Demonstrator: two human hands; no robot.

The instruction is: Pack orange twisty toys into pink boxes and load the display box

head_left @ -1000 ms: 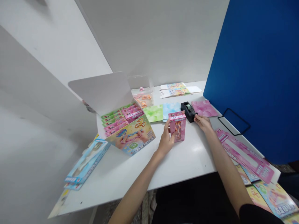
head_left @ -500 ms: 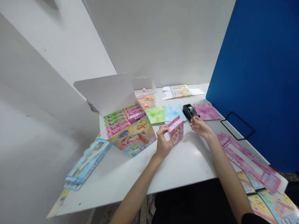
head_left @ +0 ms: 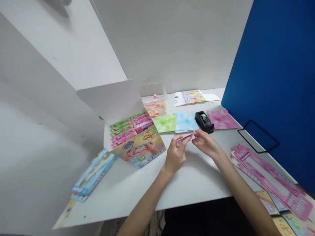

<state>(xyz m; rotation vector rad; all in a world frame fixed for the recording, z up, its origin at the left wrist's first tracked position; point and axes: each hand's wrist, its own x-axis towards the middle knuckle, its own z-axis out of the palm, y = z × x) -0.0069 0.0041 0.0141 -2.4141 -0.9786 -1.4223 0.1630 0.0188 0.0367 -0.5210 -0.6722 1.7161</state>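
A small pink printed carton [head_left: 184, 140] lies nearly level between my hands, seen edge-on, so its faces are hidden. My left hand [head_left: 175, 155] grips its left part, and the fingertips of my right hand [head_left: 205, 144] pinch its right end. Just behind my hands lie a blue patterned paper sheet [head_left: 185, 121] and a green one [head_left: 164, 123]. A black tape dispenser [head_left: 203, 122] stands a little beyond my right hand, not touching it. To my left is a colourful printed display box [head_left: 140, 147].
The display box's white lid [head_left: 108, 101] stands open above rows of pink and green packets [head_left: 130, 127]. On the white table [head_left: 197, 183] are a pink sheet [head_left: 221, 119], a transparent tub [head_left: 155, 105] of orange pieces and printed cards [head_left: 197, 97]. Flat pink carton blanks [head_left: 270, 180] lie right; a blue partition [head_left: 270, 82] rises behind them.
The pink carton has turned from upright in my left hand to lying nearly level. My right hand has moved left from the tape dispenser and taken its right end.
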